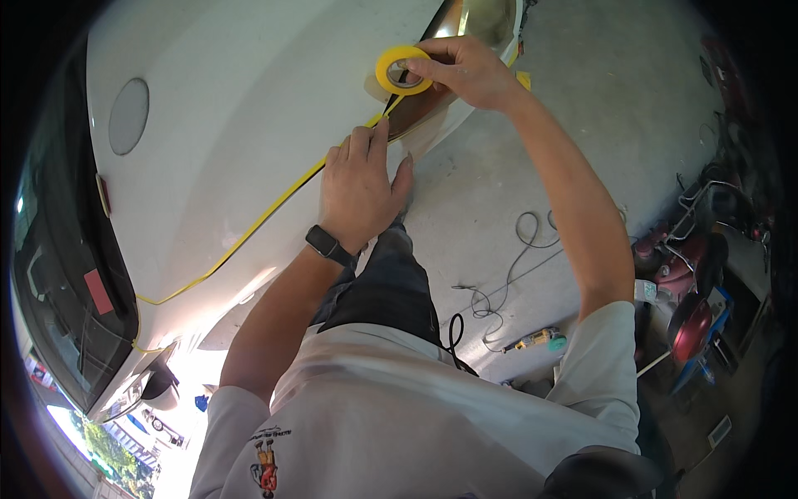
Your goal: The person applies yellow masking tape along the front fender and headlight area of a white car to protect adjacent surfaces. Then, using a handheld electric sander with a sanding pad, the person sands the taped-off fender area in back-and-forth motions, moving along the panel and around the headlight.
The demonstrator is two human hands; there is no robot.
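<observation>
My right hand (472, 73) grips a roll of yellow masking tape (384, 75) above the car's headlight (424, 115), with fingers in the roll's core. From the roll a short strip runs down to the fingertips of my left hand (359, 179). That hand lies with its fingers stretched out on the edge of the white car hood (224, 108), pressing near the tape's end. A line of yellow tape (274, 208) follows the hood's edge from there back toward the windshield. The wrist of my left arm carries a dark watch (329, 244).
A black cable (490, 312) lies looped on the concrete floor (615, 91), by a yellow and green power tool (532, 339). Red motorbikes or scooters (690, 320) crowd the right side. The car's windshield (71, 291) and side mirror (160, 389) are at the left.
</observation>
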